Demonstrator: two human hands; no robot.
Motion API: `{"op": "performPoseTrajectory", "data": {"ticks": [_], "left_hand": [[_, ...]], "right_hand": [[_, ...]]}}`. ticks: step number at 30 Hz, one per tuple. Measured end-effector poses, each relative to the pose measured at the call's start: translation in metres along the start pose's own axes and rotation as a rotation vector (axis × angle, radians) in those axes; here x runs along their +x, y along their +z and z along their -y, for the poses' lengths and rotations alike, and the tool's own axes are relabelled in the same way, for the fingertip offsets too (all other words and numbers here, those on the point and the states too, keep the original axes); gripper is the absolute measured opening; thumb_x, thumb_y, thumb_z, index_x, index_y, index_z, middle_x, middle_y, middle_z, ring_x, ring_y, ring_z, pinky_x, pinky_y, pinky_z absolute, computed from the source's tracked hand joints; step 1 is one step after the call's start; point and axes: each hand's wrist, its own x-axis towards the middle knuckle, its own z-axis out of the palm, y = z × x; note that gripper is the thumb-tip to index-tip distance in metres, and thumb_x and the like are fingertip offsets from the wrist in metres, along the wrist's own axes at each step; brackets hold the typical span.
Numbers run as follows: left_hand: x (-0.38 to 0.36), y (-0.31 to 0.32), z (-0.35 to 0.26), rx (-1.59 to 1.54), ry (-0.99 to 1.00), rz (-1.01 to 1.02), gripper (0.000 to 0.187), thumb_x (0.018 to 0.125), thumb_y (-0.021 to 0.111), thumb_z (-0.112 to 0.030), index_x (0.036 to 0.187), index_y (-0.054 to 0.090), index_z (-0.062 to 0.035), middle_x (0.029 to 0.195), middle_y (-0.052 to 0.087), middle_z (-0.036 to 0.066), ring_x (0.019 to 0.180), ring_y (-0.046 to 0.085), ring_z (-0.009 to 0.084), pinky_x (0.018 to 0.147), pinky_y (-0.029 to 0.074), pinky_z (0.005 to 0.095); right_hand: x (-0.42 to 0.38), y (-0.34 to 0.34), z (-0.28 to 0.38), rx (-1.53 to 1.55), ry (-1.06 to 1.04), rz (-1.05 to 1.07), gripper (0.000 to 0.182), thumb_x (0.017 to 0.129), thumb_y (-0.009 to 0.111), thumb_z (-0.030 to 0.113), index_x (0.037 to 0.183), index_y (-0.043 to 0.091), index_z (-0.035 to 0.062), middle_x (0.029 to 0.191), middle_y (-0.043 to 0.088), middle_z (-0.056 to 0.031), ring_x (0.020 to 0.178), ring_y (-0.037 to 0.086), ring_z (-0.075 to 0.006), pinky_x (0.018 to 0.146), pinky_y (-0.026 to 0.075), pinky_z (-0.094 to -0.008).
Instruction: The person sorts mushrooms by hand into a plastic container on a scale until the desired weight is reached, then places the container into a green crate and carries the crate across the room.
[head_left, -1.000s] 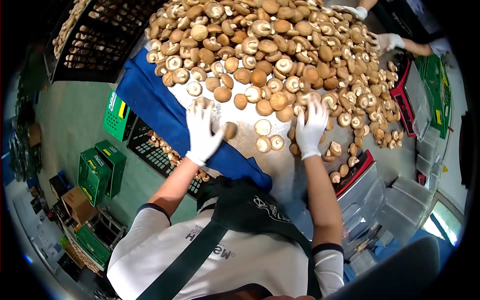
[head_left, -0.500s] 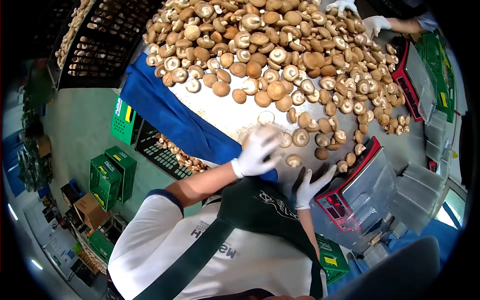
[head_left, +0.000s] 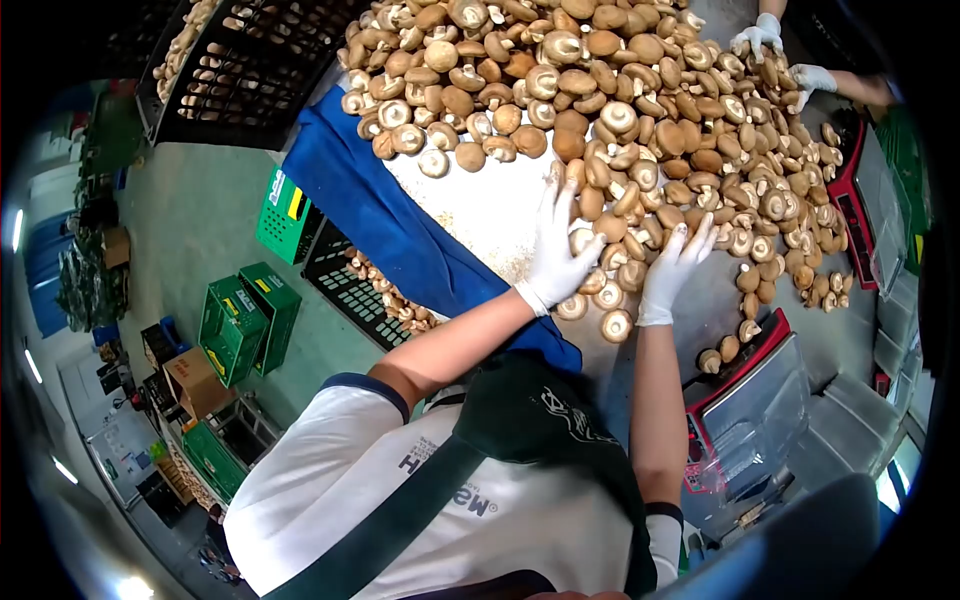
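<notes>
My left hand [head_left: 562, 250], in a white glove, lies on the near left edge of a big heap of brown mushrooms [head_left: 690, 130]. Its fingers are extended and the thumb points toward the right. Across from it, my right hand [head_left: 676, 272], also gloved, touches the mushrooms with its fingers apart. Several mushrooms sit between the two palms, some showing pale gills, and one mushroom [head_left: 616, 325] rests nearest my body. Neither hand is closed round a mushroom.
A co-worker's gloved hands [head_left: 760, 38] are at the heap's far right. Red scales [head_left: 745, 385] stand right, beside clear trays [head_left: 850, 420]. Blue cloth [head_left: 390, 235] drapes the left edge; a black crate [head_left: 250, 80] stands upper left, green crates [head_left: 235, 330] below.
Both hands have moved forward onto the mushrooms. Mushrooms near the front are now bunched between and ahead of them. The co-worker's hands have shifted, and the whole view has turned slightly.
</notes>
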Motion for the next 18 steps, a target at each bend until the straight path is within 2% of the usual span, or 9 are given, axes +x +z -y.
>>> {"op": "performPoseTrajectory", "data": {"ticks": [1, 5, 6, 8, 9, 11, 13, 16, 18], "left_hand": [[-0.001, -0.001, -0.007, -0.044, 0.038, -0.022, 0.081, 0.085, 0.066, -0.013, 0.151, 0.022, 0.0031, 0.155, 0.024, 0.028, 0.146, 0.021, 0.0419, 0.119, 0.018, 0.0461], [0.005, -0.008, 0.008, 0.012, -0.043, -0.107, 0.063, 0.082, 0.068, -0.014, 0.139, 0.045, -0.0018, 0.140, 0.041, 0.027, 0.130, 0.041, 0.0436, 0.108, 0.034, 0.0505], [0.013, -0.010, 0.017, 0.110, 0.022, -0.173, 0.053, 0.081, 0.068, -0.013, 0.131, 0.053, -0.0039, 0.130, 0.049, 0.024, 0.122, 0.047, 0.0417, 0.102, 0.039, 0.0498], [0.038, -0.031, 0.012, 0.343, 0.001, -0.049, 0.048, 0.082, 0.068, -0.024, 0.126, 0.058, -0.0097, 0.125, 0.053, 0.017, 0.114, 0.052, 0.0337, 0.096, 0.043, 0.0444], [0.049, -0.040, 0.010, 0.550, 0.122, -0.016, 0.044, 0.082, 0.068, -0.029, 0.122, 0.061, -0.0123, 0.123, 0.054, 0.013, 0.108, 0.056, 0.0285, 0.090, 0.047, 0.0409], [0.068, -0.054, -0.010, 0.651, 0.052, 0.141, 0.044, 0.081, 0.066, -0.036, 0.118, 0.064, -0.0119, 0.121, 0.055, 0.011, 0.105, 0.057, 0.0304, 0.091, 0.047, 0.0433], [0.075, -0.057, -0.013, 0.628, -0.037, 0.259, 0.042, 0.080, 0.066, -0.032, 0.117, 0.064, -0.0131, 0.118, 0.056, 0.010, 0.107, 0.055, 0.0305, 0.092, 0.045, 0.0428], [0.076, -0.069, 0.000, 0.734, 0.231, 0.319, 0.049, 0.074, 0.071, -0.024, 0.121, 0.060, -0.0146, 0.114, 0.057, 0.009, 0.106, 0.053, 0.0300, 0.091, 0.043, 0.0433], [0.078, -0.072, 0.005, 0.754, 0.299, 0.338, 0.050, 0.073, 0.072, -0.026, 0.120, 0.060, -0.0144, 0.115, 0.057, 0.009, 0.106, 0.053, 0.0299, 0.092, 0.042, 0.0438]], "right_hand": [[0.001, -0.004, 0.000, -0.002, -0.015, 0.042, 0.056, 0.101, 0.048, 0.019, 0.149, 0.031, -0.0017, 0.156, 0.020, -0.0272, 0.145, 0.022, -0.0394, 0.118, 0.018, -0.0467], [-0.027, -0.044, 0.016, -0.005, -0.108, 0.056, 0.052, 0.099, 0.047, 0.009, 0.148, 0.034, -0.0030, 0.154, 0.032, -0.0214, 0.143, 0.028, -0.0344, 0.118, 0.020, -0.0439], [-0.039, -0.054, 0.015, 0.022, -0.056, 0.052, 0.052, 0.098, 0.047, 0.008, 0.147, 0.035, -0.0032, 0.153, 0.033, -0.0213, 0.143, 0.030, -0.0346, 0.118, 0.021, -0.0441], [-0.063, -0.071, 0.010, 0.006, -0.028, 0.063, 0.052, 0.097, 0.048, 0.007, 0.146, 0.036, -0.0034, 0.152, 0.035, -0.0213, 0.141, 0.032, -0.0353, 0.117, 0.022, -0.0445], [-0.076, -0.078, 0.001, -0.035, -0.052, 0.078, 0.051, 0.097, 0.048, 0.007, 0.146, 0.037, -0.0035, 0.151, 0.035, -0.0215, 0.141, 0.032, -0.0358, 0.117, 0.023, -0.0447], [-0.104, -0.089, -0.010, -0.116, -0.082, 0.105, 0.050, 0.095, 0.050, 0.006, 0.144, 0.041, -0.0033, 0.149, 0.038, -0.0222, 0.140, 0.033, -0.0372, 0.116, 0.023, -0.0453], [-0.127, -0.096, -0.019, -0.138, -0.073, 0.137, 0.050, 0.094, 0.051, 0.006, 0.143, 0.042, -0.0025, 0.149, 0.039, -0.0224, 0.140, 0.034, -0.0374, 0.116, 0.023, -0.0455], [-0.153, -0.102, -0.026, -0.191, -0.065, 0.173, 0.051, 0.093, 0.052, 0.007, 0.143, 0.044, -0.0015, 0.147, 0.041, -0.0228, 0.139, 0.035, -0.0375, 0.116, 0.024, -0.0455], [-0.163, -0.103, -0.024, -0.195, -0.037, 0.197, 0.051, 0.092, 0.052, 0.008, 0.141, 0.045, -0.0009, 0.146, 0.041, -0.0230, 0.137, 0.036, -0.0374, 0.116, 0.025, -0.0457]]}}
